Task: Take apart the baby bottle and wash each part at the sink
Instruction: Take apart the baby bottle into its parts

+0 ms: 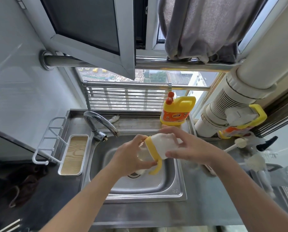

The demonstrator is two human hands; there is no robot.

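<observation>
Yellow plastic forms the ring point(150, 144) round the middle of the baby bottle point(163, 146), which is held in the air over the sink point(180, 183), just in front of the tap point(99, 121). Much of the bottle's clear body is covered by the left hand point(131, 154), whose fingers and thumb curl round it, so the base cannot be seen. The right hand point(190, 148) wraps its thumb and fingers round the white cap point(166, 143), hiding the tip. The drain point(133, 175) shows only in part below the left hand. On the right, a second yellow jug point(240, 129) is half hidden behind a white pipe point(232, 104), and the brushes point(240, 143) near it are blurred.

Counted: one bottle, two yellow handles point(155, 170), two hands, one tap, two yellow jugs with the nearer one point(176, 111) on the ledge behind the sink, and at least two round white brush heads.

The bottle lies nearly on its side, its long axis running left to right and rising slightly toward the right. The capped end points right, the clear end left, and the handles hang down toward the basin.
</observation>
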